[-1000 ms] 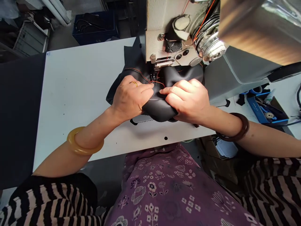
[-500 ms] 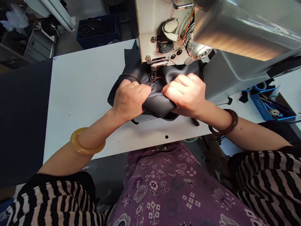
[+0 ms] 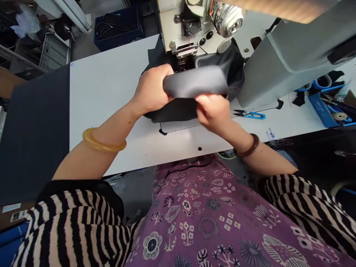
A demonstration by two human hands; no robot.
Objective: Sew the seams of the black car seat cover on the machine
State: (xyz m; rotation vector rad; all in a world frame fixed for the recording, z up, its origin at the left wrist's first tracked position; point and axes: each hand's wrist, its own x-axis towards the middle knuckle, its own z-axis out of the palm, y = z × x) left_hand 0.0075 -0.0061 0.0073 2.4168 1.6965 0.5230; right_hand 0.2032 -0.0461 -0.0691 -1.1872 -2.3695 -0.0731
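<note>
I am seeing both hands gripping one piece of black leather-like material (image 3: 194, 83) just in front of the sewing machine (image 3: 191, 33). The left hand (image 3: 152, 91) is closing around its left end, fingers wrapped. The right hand (image 3: 213, 109) is pinching it from below, slightly blurred. The piece is sitting lifted off the white tabletop (image 3: 111, 85), its rear edge near the presser foot. Blue-handled snips (image 3: 250, 115) are lying on the tabletop just right of the right hand.
</note>
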